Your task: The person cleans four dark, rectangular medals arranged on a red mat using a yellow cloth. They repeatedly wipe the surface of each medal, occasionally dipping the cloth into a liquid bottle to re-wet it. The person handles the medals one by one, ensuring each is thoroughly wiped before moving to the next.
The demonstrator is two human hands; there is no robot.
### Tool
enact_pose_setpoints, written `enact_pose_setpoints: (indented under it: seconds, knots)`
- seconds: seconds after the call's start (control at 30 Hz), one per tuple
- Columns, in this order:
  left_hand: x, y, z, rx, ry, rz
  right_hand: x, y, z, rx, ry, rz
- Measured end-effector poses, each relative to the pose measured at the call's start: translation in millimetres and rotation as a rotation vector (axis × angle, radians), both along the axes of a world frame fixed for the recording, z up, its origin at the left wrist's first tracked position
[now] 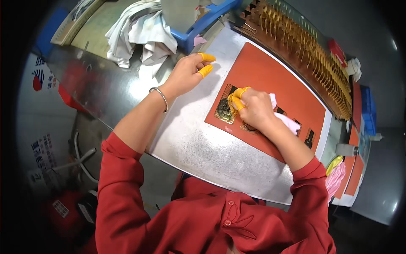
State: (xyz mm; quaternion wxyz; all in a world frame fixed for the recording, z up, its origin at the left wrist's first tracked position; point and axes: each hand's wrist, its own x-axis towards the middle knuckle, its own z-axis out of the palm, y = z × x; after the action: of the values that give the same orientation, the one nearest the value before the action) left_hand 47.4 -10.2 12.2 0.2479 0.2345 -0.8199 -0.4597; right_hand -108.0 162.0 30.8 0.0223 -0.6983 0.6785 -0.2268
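My right hand (255,106), with yellow finger cots on its bent fingers, is at the right edge of a thin gold-and-black ornamental plate (224,111). A pale pink cloth (288,122) shows from under that hand on its far side and is gripped in it. The plate lies on an orange-red sheet (270,67). Farther right on the sheet lies another small black-and-gold piece (310,139), and several more are partly hidden by my hand and the cloth. My left hand (189,72) hovers left of the sheet, its cotted thumb and forefinger apart and holding nothing.
The sheet rests on a grey metal worktop (203,148). Behind it stands a rack (304,55) with rows of hanging gold pieces. White cloths (146,31) hang beside a blue bin (186,38) at the far left. A grey bottle (347,150) and a pink cloth bundle (336,180) are at right.
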Motion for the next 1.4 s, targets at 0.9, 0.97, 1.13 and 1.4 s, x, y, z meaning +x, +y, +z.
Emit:
enact_pose_setpoints:
  seconds: [0.9, 0.97, 1.13, 1.4]
  knots:
    - [1, 2, 3, -0.039, 0.022, -0.033, 5, -9, 4, 0.061, 0.063, -0.221]
    - [1, -1, -3, -0.020, 0.041, -0.026, -1, -20, 10, 0.166, 0.052, -0.326]
    - [1, 0, -5, -0.025, 0.057, -0.025, 15, -1, 2, 0.079, 0.050, -0.165]
    - [0, 0, -2, -0.061, 0.048, -0.036, 16, -3, 13, 0.100, 0.005, -0.175]
